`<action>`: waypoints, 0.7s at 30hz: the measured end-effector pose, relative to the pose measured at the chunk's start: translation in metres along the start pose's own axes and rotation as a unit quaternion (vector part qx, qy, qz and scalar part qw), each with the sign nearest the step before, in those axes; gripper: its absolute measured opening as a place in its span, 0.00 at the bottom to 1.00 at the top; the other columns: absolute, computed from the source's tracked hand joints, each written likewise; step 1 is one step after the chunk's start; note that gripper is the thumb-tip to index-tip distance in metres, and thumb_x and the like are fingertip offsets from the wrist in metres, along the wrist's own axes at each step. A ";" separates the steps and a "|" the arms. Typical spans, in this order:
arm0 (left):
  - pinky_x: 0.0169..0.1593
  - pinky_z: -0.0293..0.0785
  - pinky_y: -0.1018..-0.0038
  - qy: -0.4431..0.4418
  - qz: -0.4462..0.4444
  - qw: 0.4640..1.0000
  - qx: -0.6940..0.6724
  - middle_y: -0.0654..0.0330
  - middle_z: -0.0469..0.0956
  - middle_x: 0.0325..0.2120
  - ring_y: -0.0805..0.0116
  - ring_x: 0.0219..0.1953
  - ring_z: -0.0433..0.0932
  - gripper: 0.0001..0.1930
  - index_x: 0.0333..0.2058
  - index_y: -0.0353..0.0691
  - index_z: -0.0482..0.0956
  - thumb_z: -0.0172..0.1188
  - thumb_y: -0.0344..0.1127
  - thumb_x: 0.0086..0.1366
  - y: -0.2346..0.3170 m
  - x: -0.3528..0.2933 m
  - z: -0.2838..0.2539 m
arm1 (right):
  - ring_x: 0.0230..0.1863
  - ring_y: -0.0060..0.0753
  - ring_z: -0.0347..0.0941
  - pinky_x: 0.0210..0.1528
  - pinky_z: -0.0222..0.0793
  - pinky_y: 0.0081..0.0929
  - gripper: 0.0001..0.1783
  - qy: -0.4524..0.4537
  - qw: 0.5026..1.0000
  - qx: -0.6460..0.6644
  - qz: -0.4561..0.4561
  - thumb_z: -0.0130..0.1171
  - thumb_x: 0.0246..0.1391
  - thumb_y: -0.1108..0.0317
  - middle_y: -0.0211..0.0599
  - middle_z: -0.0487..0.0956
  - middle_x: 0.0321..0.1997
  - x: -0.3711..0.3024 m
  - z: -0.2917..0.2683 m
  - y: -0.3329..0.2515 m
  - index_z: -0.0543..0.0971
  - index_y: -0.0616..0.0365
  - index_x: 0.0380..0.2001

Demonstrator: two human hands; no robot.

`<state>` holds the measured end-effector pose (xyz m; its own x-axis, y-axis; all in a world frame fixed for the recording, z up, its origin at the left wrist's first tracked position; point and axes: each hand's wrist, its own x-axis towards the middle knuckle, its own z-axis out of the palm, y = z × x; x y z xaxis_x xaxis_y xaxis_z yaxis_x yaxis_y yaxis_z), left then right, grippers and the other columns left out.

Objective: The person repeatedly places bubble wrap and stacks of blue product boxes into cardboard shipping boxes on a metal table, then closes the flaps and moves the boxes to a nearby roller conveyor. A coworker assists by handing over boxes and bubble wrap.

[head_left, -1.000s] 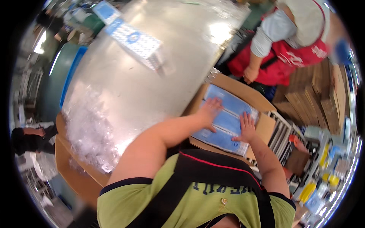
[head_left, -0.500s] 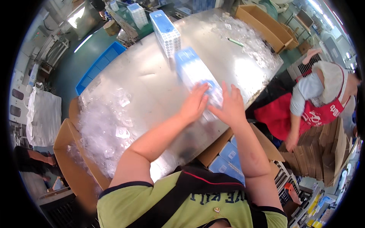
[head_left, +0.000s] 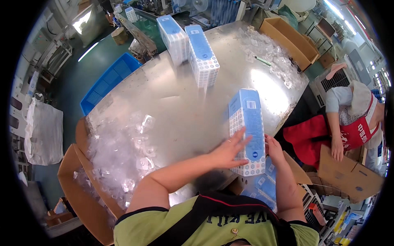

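Between my hands is a tall blue-and-white printed box [head_left: 251,123], tilted over the table's near right edge. My left hand [head_left: 230,154] presses its left side with the fingers spread. On the opposite side, my right hand [head_left: 275,148] has curled fingers at the box's edge, its fingertips partly hidden. Below it, an open carton [head_left: 296,167] holds more blue boxes [head_left: 262,186]. Two similar boxes stand further off on the metal table: a nearer one [head_left: 204,55] and, to its left, another box [head_left: 172,39].
Clear plastic pieces [head_left: 119,156] are heaped at the table's left, beside an open carton [head_left: 88,184]. More clear pieces [head_left: 273,57] lie far right with a green pen [head_left: 262,61] and a long carton [head_left: 289,43]. A blue crate [head_left: 108,84] adjoins the left edge. A co-worker [head_left: 353,119] handles cardboard at right.
The box my hands were on now stands further away, released. Both hands have come back toward me and hold another box above the carton. The co-worker's hand is now at a cardboard piece.
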<state>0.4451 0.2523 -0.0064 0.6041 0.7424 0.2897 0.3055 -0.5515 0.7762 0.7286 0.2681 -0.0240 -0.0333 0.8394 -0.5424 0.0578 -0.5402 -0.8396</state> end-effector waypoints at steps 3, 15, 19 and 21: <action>0.68 0.51 0.52 0.013 -0.023 1.000 -0.003 0.41 0.48 0.68 0.39 0.69 0.49 0.41 0.68 0.42 0.53 0.61 0.50 0.62 -0.008 0.021 0.010 | 0.56 0.43 0.71 0.57 0.69 0.34 0.42 0.016 0.986 -0.141 -0.082 0.56 0.60 0.54 0.47 0.68 0.61 -0.050 0.046 -0.044 0.52 0.64 0.69; 0.60 0.67 0.58 0.178 -0.530 0.800 0.218 0.31 0.38 0.67 0.35 0.60 0.66 0.57 0.71 0.58 0.43 0.62 0.72 0.48 -0.175 0.139 -0.262 | 0.59 0.58 0.68 0.57 0.68 0.39 0.65 0.213 0.830 -0.508 -0.087 0.67 0.42 0.41 0.63 0.66 0.61 0.061 0.101 -0.124 0.43 0.69 0.69; 0.56 0.72 0.62 0.142 -0.481 0.834 0.229 0.29 0.41 0.65 0.37 0.56 0.72 0.54 0.70 0.57 0.48 0.63 0.69 0.49 -0.127 0.111 -0.201 | 0.55 0.48 0.73 0.54 0.70 0.37 0.55 0.228 0.860 -0.434 -0.139 0.73 0.38 0.53 0.55 0.74 0.55 0.150 0.095 -0.166 0.56 0.66 0.65; 0.56 0.72 0.61 0.149 -0.470 0.847 0.196 0.29 0.42 0.65 0.35 0.56 0.71 0.54 0.70 0.55 0.48 0.63 0.68 0.50 -0.102 0.086 -0.176 | 0.52 0.44 0.76 0.54 0.70 0.37 0.49 0.174 0.891 -0.388 -0.162 0.73 0.38 0.55 0.51 0.77 0.52 0.161 0.118 -0.197 0.62 0.62 0.61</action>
<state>0.3366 0.4391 0.0379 -0.2375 0.9546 -0.1797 0.8051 0.2970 0.5135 0.5937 0.5025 0.0502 0.1298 0.9841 -0.1211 0.7772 -0.1768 -0.6039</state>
